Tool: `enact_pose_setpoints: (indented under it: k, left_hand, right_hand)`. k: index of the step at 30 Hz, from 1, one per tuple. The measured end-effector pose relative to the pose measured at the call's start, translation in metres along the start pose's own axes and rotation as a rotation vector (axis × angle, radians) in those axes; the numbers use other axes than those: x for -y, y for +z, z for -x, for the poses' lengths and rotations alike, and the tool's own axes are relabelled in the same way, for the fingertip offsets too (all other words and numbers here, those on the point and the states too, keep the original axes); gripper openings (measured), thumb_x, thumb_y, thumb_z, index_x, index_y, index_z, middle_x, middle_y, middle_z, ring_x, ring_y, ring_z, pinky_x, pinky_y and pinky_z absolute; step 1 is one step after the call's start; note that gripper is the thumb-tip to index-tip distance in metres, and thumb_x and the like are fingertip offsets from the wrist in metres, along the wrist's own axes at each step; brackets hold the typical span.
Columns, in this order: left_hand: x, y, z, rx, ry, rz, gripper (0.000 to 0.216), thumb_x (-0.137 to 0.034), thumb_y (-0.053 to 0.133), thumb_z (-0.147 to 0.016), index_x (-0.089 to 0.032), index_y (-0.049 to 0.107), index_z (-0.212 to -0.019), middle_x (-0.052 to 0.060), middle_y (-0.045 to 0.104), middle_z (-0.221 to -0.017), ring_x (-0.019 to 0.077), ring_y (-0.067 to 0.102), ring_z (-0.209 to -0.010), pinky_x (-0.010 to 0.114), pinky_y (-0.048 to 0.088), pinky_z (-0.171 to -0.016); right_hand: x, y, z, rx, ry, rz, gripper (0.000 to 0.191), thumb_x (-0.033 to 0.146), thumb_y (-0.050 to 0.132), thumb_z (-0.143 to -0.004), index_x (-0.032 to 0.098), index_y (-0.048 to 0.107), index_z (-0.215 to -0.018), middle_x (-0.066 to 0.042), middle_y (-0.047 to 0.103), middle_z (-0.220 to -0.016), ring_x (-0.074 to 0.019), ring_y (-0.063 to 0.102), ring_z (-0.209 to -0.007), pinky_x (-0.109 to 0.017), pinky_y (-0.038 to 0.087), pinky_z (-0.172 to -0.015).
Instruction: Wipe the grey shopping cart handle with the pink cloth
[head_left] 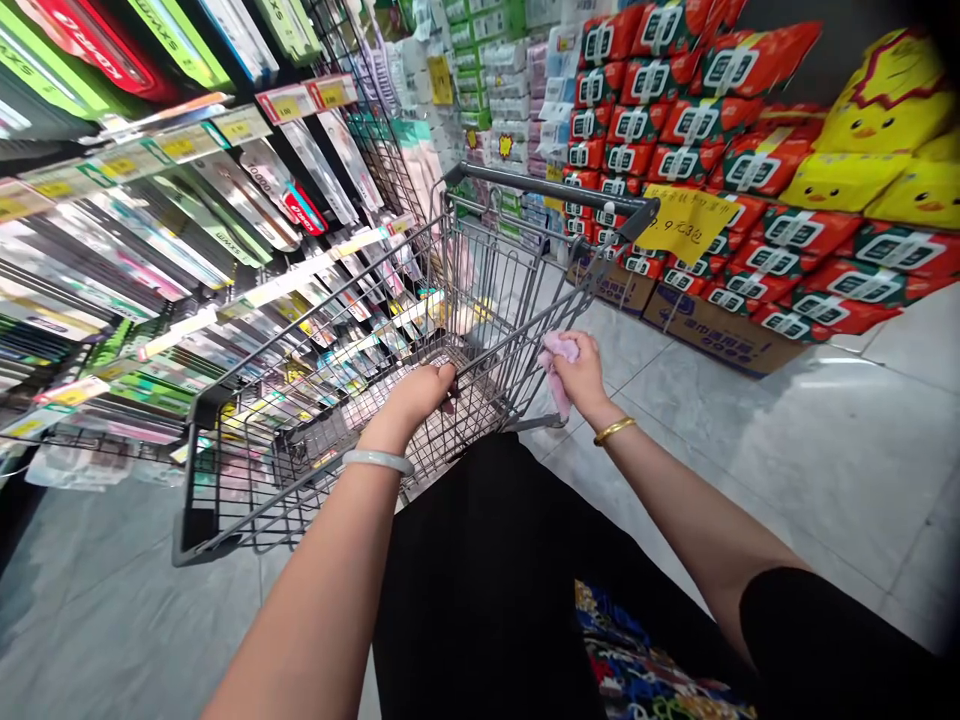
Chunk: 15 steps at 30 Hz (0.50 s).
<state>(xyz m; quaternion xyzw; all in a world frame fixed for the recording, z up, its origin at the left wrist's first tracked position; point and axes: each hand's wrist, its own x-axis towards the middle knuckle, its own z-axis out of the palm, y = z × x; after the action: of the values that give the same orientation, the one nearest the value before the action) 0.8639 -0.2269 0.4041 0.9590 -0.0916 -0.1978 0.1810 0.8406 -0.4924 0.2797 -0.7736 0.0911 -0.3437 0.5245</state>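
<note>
A grey wire shopping cart (480,250) stands in front of me in a shop aisle, its basket holding nothing I can see. My left hand (420,392) is closed round the near rim of the cart. My right hand (579,375) is closed on a crumpled pink cloth (559,358), pressed against the cart's right side wire. A pale bangle sits on my left wrist and a gold one on my right.
Racks of hanging packaged goods (187,230) line the left side, close to the cart. Stacked red packs (750,170) and yellow packs (885,130) sit on cardboard boxes at the right. Grey tiled floor (840,440) lies to the right of the cart.
</note>
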Motion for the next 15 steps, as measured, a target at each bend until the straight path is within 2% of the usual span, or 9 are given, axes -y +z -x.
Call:
enact_pose_setpoints:
  k: [3,5,8,11,13,15]
  left_hand:
    - [-0.001,0.000,-0.001,-0.019,0.006,-0.028,0.051,-0.043,0.026,-0.089,-0.020,0.070,-0.075,0.007,0.076,-0.072,0.0252,0.068,-0.075,0.031,0.045,-0.065]
    - [-0.001,-0.001,-0.001,-0.014,-0.002,-0.022,0.051,-0.042,0.026,-0.089,-0.020,0.069,-0.076,0.007,0.076,-0.071,0.0252,0.068,-0.075,0.030,0.045,-0.066]
    - [-0.002,-0.002,-0.001,0.006,-0.014,-0.010,0.049,-0.042,0.026,-0.089,-0.020,0.069,-0.077,0.006,0.075,-0.068,0.0258,0.068,-0.077,0.031,0.046,-0.066]
    - [-0.002,-0.004,-0.002,-0.009,-0.014,-0.046,0.050,-0.043,0.027,-0.089,-0.021,0.069,-0.075,0.007,0.075,-0.070,0.0266,0.068,-0.079,0.031,0.045,-0.065]
    - [-0.002,-0.004,-0.003,-0.019,-0.012,-0.068,0.051,-0.044,0.026,-0.089,-0.021,0.069,-0.074,0.007,0.076,-0.073,0.0269,0.068,-0.079,0.031,0.045,-0.065]
    - [-0.001,-0.003,-0.005,-0.010,-0.013,-0.072,0.052,-0.044,0.025,-0.089,-0.020,0.070,-0.075,0.008,0.076,-0.074,0.0268,0.068,-0.078,0.031,0.046,-0.065]
  right_hand:
    - [0.012,-0.002,-0.012,-0.171,-0.035,-0.027,0.031,0.018,0.054,-0.070,0.023,0.058,-0.101,-0.005,0.055,-0.108,-0.0212,0.051,-0.106,-0.039,0.040,-0.101]
    - [0.013,0.004,-0.009,-0.218,-0.020,-0.042,0.031,0.019,0.055,-0.071,0.024,0.056,-0.102,-0.005,0.053,-0.111,-0.0213,0.050,-0.110,-0.040,0.038,-0.104]
    - [0.001,0.024,0.020,-0.160,0.160,-0.079,0.031,0.021,0.058,-0.066,0.023,0.054,-0.097,-0.005,0.054,-0.109,-0.0221,0.049,-0.108,-0.042,0.038,-0.104]
    - [-0.010,0.041,0.050,-0.038,0.395,-0.234,0.027,0.024,0.061,-0.065,0.024,0.052,-0.090,-0.003,0.056,-0.096,-0.0218,0.052,-0.097,-0.039,0.046,-0.092]
    - [-0.008,0.044,0.052,-0.028,0.443,-0.326,0.025,0.026,0.062,-0.067,0.024,0.052,-0.090,-0.001,0.057,-0.091,-0.0209,0.053,-0.091,-0.036,0.049,-0.085]
    - [-0.002,0.040,0.040,-0.073,0.393,-0.336,0.026,0.026,0.062,-0.069,0.024,0.054,-0.094,-0.002,0.057,-0.096,-0.0200,0.054,-0.093,-0.035,0.048,-0.086]
